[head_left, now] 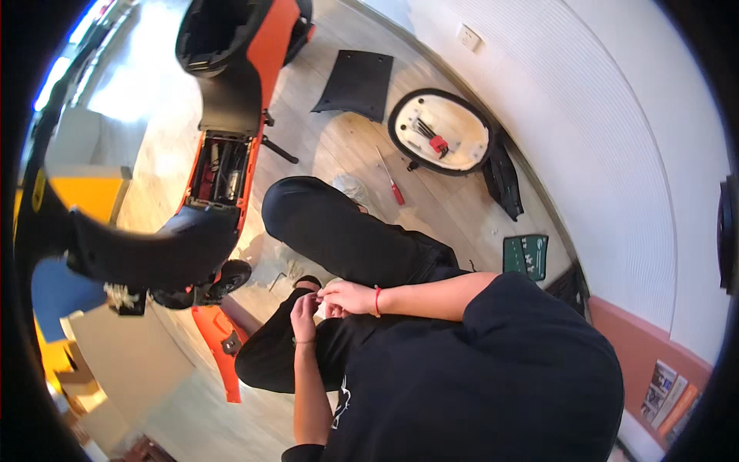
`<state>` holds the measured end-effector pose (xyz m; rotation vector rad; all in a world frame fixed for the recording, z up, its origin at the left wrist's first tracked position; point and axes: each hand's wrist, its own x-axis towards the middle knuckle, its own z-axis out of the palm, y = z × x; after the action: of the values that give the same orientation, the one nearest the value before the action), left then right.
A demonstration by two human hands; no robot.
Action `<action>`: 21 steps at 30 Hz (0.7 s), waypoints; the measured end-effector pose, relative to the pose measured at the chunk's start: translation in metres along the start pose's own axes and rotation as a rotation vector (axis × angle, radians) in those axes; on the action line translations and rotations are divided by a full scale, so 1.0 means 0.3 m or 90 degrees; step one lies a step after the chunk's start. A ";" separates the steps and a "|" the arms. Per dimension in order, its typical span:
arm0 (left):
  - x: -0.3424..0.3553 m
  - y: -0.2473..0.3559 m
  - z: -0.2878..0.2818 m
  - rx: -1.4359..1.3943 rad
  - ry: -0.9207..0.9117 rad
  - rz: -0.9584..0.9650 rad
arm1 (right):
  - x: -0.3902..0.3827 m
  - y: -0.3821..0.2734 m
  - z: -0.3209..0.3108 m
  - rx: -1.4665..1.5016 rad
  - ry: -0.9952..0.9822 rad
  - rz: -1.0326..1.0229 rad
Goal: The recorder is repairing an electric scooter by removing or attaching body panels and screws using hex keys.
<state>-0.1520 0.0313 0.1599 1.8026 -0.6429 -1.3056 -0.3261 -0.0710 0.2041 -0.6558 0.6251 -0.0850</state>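
My left hand (303, 319) and my right hand (348, 297) meet over my lap, fingertips pinched together. Whatever sits between them is too small to make out. A red band (377, 301) circles my right wrist. To the left stands an orange and black scooter (265, 54), its footboard compartment (222, 171) uncovered so that the parts inside show. Just left of my hands, on the floor, lies a thin bent hex key (277, 281). An orange body panel (219, 350) rests on the floor beyond my left knee.
Ahead on the floor lie a black panel (356, 83), a red-handled screwdriver (396, 192) and an upturned scooter seat (412, 150) holding several tools (437, 144). Near the right wall are a black trim piece (503, 179) and a green tray (526, 256) of small parts. Cardboard (127, 346) lies at left.
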 end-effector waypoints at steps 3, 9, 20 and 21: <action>-0.050 0.209 0.061 -0.277 -0.046 -0.095 | -0.043 -0.051 0.041 0.065 0.035 -0.003; -0.040 0.449 0.108 -0.250 -0.136 -0.055 | -0.075 -0.164 0.037 0.169 0.063 -0.092; 0.289 0.703 0.039 -0.225 0.146 0.029 | -0.237 -0.499 -0.261 -0.007 0.309 -0.374; 0.306 0.696 0.019 -0.198 0.199 0.061 | -0.228 -0.476 -0.349 0.057 0.395 -0.414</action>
<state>-0.1156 -0.1564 0.2842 1.6482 -0.3291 -0.9708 -0.4246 -0.2234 0.2594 -0.7262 0.9730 -0.9449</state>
